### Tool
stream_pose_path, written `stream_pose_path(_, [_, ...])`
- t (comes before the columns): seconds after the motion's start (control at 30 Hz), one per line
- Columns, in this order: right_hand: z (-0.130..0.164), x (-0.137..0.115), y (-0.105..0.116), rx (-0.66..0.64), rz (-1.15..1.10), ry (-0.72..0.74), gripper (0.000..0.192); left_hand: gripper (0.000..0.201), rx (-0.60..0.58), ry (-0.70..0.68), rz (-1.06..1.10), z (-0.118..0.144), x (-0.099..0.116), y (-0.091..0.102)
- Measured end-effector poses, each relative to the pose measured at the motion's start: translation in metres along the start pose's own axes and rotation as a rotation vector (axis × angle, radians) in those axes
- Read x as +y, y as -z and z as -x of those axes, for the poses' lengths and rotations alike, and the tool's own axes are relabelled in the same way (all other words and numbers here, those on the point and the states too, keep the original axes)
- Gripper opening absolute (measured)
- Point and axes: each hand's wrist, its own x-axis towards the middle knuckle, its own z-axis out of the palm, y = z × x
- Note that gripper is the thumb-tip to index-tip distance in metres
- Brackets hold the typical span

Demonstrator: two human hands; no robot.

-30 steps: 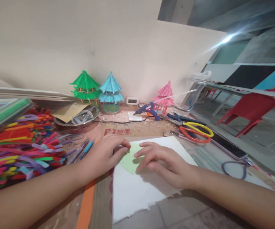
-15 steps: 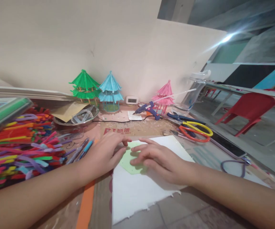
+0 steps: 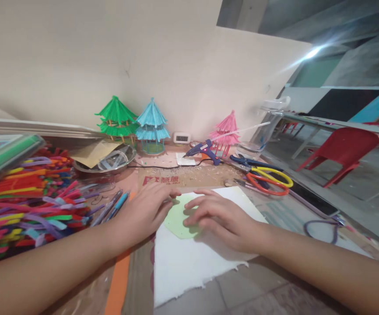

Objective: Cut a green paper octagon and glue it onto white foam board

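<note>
A light green paper piece [image 3: 176, 218] lies on a white sheet [image 3: 189, 262] in front of me. My left hand [image 3: 145, 212] rests on the green piece's left edge, fingers bent around it. My right hand [image 3: 222, 218] lies flat on its right part, fingertips pressing down. Most of the green paper is covered by my hands.
A heap of coloured pipe cleaners [image 3: 25, 205] fills the left. Pens [image 3: 112, 205] lie beside it. Green [image 3: 115, 116], blue [image 3: 152, 124] and pink [image 3: 227, 129] paper pavilions stand by the wall. A glue gun [image 3: 204, 151] and scissors [image 3: 264, 177] lie behind the sheet. A red chair [image 3: 343, 151] stands at right.
The green piece has shifted slightly left and back. My right hand's fingers have drawn in over it; my left hand stays on the left edge.
</note>
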Motion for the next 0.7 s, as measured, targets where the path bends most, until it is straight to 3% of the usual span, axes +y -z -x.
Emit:
stream_pose_path(0.17, [-0.0022,-0.0024,0.0008,0.029,0.007,0.022,0.017,0.017,0.002,-0.004,-0.010,0.0003,-0.0010,-0.0011])
stream_pose_path(0.33, [-0.0030,-0.0052,0.0039,-0.161,-0.022,0.010,0.020,0.018,0.009,-0.005,0.007,0.0008,-0.0020,-0.0016])
stream_pose_path(0.47, [-0.0016,-0.0044,0.0045,-0.046,-0.070,0.006,0.019,0.019,-0.015,-0.004,0.014,0.0000,-0.0009,0.0000])
stream_pose_path(0.6, [-0.0020,-0.0046,0.0039,-0.097,-0.065,0.001,0.024,0.019,-0.011,0.004,0.020,-0.0007,0.0002,-0.0003])
stream_pose_path(0.7, [-0.0014,-0.0037,0.0034,0.031,-0.044,-0.001,0.034,0.017,-0.004,-0.006,0.004,-0.0010,0.0001,-0.0010])
